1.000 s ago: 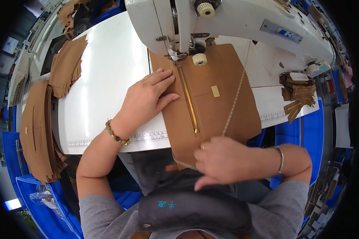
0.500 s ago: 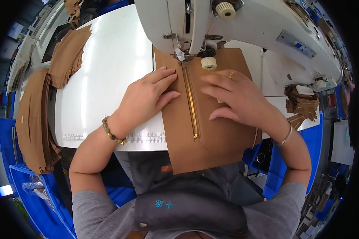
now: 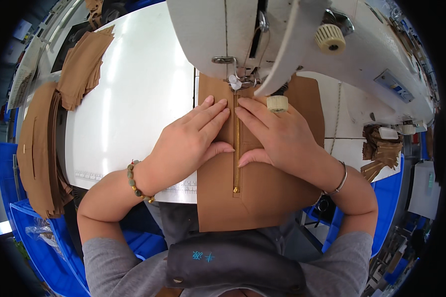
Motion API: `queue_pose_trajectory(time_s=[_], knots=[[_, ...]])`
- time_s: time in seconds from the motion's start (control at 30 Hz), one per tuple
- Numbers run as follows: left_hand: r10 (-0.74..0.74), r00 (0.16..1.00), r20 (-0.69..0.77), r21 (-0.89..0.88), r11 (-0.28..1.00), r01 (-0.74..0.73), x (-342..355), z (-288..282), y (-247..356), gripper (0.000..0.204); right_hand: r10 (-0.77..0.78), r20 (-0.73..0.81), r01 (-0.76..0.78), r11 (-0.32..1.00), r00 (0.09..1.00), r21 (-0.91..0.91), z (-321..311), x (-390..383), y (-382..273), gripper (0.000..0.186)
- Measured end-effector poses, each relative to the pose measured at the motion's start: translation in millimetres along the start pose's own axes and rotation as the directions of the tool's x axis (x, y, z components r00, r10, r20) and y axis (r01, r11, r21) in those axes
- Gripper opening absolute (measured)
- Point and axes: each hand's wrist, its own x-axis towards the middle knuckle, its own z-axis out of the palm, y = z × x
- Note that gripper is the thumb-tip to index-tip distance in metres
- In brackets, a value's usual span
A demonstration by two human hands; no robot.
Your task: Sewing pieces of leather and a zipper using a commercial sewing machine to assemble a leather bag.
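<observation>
A brown fabric panel (image 3: 262, 203) lies under the white sewing machine (image 3: 208, 29), with a gold-toothed zipper (image 3: 237, 148) running lengthwise beneath the presser foot (image 3: 236, 85). My left hand (image 3: 193, 138) rests on the panel just left of the zipper, fingers stretched and angled toward the needle area. On the zipper's right, my right hand (image 3: 277, 136) lies on the fabric with fingers spread, fingertips at the zipper's edge. A pale hanging cord (image 3: 337, 119) is beyond the right hand.
The white table (image 3: 124, 99) carries stacks of brown pieces at left (image 3: 39, 158) and upper left (image 3: 84, 67), plus brown strips (image 3: 381, 148) at right. Blue bins (image 3: 386, 208) flank the table edge. The machine's arm (image 3: 362, 64) spans the upper right.
My right hand has risen from the cord near the panel's front edge, let it go, and settled flat beside the zipper. My left hand stays on the zipper's left.
</observation>
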Motion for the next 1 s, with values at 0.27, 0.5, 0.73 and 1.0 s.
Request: queue_pose_trajectory(time_s=[0.27, 0.5, 0.73, 1.0], knots=[[0.019, 1.0, 0.004, 0.057, 0.998, -0.02, 1.6, 6.5, 5.7, 0.074, -0.007, 0.126, 0.004, 1.0, 0.992, 0.021, -7.0, -0.6, 3.5, 0.091], [0.022, 0.997, 0.067, 0.158, 0.987, -0.032, 4.5, -2.4, 4.2, 0.072, -0.028, 0.124, 0.029, 1.0, 0.992, 0.001, -5.9, 0.0, 3.9, 0.092], [0.049, 0.998, 0.025, 0.01, 0.999, -0.049, 8.4, 1.2, -3.5, 0.069, -0.036, 0.027, 0.035, 0.999, 0.999, 0.03, -0.5, 1.7, 3.9, 0.081], [0.062, 0.998, 0.032, 0.082, 0.994, -0.065, 8.2, -0.1, -3.1, 0.069, 0.073, -0.037, -0.078, 0.985, 0.997, -0.154, -6.7, 3.1, 4.5, 0.095]])
